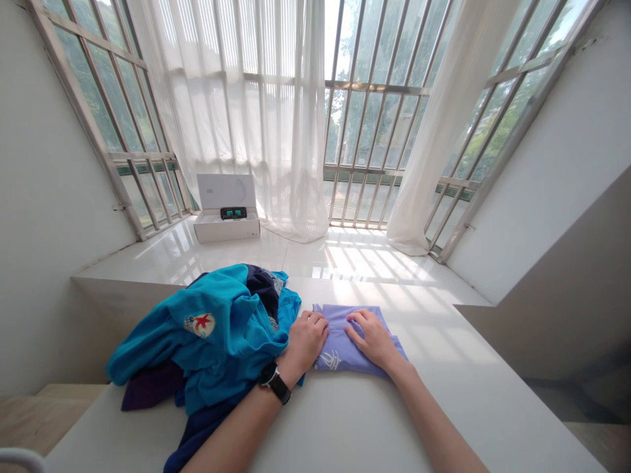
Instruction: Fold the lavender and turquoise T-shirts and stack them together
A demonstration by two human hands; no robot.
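A folded lavender garment (340, 338) with a white print near its lower left lies flat on the white table. At its left edge my left hand (308, 336), with a black watch on the wrist, has its fingers curled together on the fabric. My right hand (373, 336) rests on the right half of the garment, thumb and fingers apart. Just left of my left hand is a loose heap of clothes: a bright blue garment (221, 322) with a red-and-white emblem lies over dark navy and purple pieces.
An opened white box (227, 230) holding a small black device (233, 213) stands on the window ledge (290, 253). Sheer white curtains (290, 131) hang before barred windows. Sunlight stripes the ledge and the white table (335, 427).
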